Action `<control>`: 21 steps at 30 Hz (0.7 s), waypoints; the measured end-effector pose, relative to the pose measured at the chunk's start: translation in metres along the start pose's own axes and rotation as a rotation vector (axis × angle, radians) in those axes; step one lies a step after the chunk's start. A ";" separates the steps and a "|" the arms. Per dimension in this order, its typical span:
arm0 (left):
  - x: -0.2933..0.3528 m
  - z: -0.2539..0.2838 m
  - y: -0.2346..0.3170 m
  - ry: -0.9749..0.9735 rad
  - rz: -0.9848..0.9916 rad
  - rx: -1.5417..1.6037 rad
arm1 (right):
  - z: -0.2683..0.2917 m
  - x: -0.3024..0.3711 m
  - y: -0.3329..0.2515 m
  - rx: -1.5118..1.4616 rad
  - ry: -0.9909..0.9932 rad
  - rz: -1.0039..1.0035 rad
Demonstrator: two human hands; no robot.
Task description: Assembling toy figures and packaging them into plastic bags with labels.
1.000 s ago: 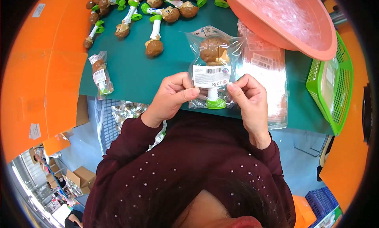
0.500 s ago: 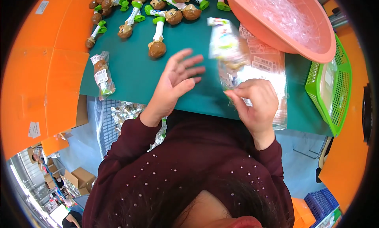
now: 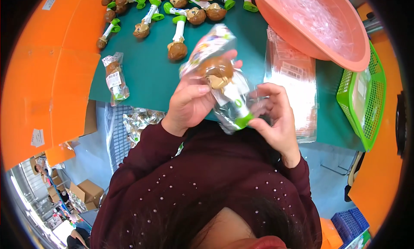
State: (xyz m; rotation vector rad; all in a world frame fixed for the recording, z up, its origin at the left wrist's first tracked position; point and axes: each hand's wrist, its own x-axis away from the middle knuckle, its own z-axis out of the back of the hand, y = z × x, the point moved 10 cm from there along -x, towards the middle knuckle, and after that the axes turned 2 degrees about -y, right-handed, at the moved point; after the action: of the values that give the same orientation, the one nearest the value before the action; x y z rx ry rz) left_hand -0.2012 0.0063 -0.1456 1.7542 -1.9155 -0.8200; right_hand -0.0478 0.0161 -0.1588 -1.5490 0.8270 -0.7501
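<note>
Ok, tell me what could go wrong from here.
The bagged toy might slip: it tilts in the left hand, near the table's front edge, and whether the right hand grips its base is unclear.

The second bagged toy lies at the table's near-left corner, so a stray knock could send it off.

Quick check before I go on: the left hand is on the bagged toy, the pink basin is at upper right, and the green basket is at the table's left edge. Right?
Not quite: the head view shows the green basket at the table's right edge. The left hand, bagged toy and pink basin are as you said.
</note>
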 end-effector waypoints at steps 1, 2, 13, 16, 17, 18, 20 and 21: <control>-0.001 0.000 0.003 0.009 -0.058 0.081 | -0.008 0.001 -0.003 -0.011 -0.034 0.046; -0.001 -0.002 0.002 0.010 -0.059 0.081 | -0.011 0.000 -0.002 -0.012 -0.035 0.045; 0.008 0.012 0.012 0.252 -0.207 -0.092 | -0.010 0.003 0.019 -0.258 0.156 -0.087; 0.007 0.010 0.013 0.256 -0.213 -0.073 | -0.002 0.001 0.003 -0.113 0.178 0.074; 0.007 0.012 0.013 0.257 -0.213 -0.073 | 0.001 0.003 -0.014 0.046 0.180 0.234; 0.008 0.016 0.012 0.278 -0.213 -0.071 | -0.001 0.003 -0.015 0.100 0.138 0.280; 0.008 0.024 0.008 0.299 -0.211 -0.065 | 0.000 0.006 -0.026 0.306 0.132 0.297; 0.009 0.029 0.007 0.322 -0.223 -0.056 | -0.004 0.006 -0.032 0.512 0.123 0.312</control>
State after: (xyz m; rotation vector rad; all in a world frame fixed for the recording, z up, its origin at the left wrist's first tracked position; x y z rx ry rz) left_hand -0.2269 0.0014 -0.1631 1.9535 -1.4971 -0.6110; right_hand -0.0449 0.0112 -0.1265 -0.9017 0.8607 -0.7577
